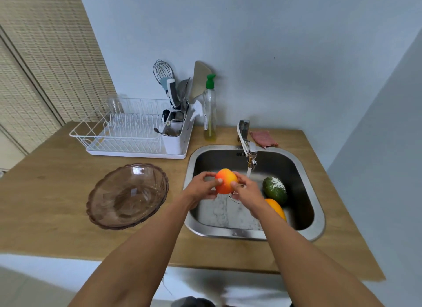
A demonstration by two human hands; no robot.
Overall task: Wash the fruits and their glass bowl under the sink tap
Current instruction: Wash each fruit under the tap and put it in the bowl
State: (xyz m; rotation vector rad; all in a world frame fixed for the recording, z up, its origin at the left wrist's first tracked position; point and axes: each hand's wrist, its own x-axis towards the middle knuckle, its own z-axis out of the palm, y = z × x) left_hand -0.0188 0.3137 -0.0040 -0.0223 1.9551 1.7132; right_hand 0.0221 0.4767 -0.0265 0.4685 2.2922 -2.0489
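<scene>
Both hands, left (204, 185) and right (247, 193), clasp the peach (225, 181) over the sink (303, 169), beside the running tap (250, 151). The avocado (274, 189) and orange (276, 208) wait by the sink's right wall; the bowl (127, 196) (apparently unwashed) sits left of it.

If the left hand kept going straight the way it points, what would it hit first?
Probably the right hand, gripping the same round orange-red fruit from the other side; depth is hard to judge.
</scene>
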